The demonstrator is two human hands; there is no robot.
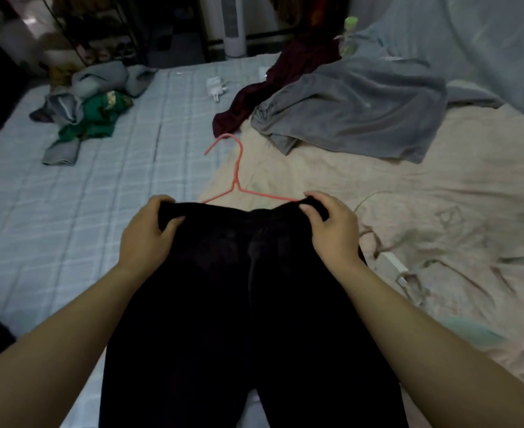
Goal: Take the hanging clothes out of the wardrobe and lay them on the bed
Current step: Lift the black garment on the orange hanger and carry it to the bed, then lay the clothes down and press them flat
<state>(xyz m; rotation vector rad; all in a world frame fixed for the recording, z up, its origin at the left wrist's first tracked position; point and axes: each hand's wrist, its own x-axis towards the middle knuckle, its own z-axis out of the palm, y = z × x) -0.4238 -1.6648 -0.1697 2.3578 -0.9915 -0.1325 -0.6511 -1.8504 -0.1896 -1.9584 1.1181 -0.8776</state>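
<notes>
Black fabric fills the lower middle of the head view: a dark garment that splits into two leg-like halves toward 6 o'clock, its top edge held up over the bed. The left hand grips the top corner at 9 o'clock of the garment, fingers curled over the edge and thumb pressed on the near face. The right hand does the same at the 3 o'clock corner, pinching the cloth between thumb and curled fingers.

Just beyond the edge, toward 12 o'clock, lies a pink wire hanger, its hook pointing away. Its shoulders meet the garment's top edge; whether the cloth hangs on it I cannot tell.

On the pale checked bed cover, a green and grey heap of clothes sits at 10 o'clock. A grey garment lies at 1 o'clock, overlapping a maroon one, both partly on a crumpled beige blanket that covers the 3 o'clock side. A white charger rests near 12 o'clock.
</notes>
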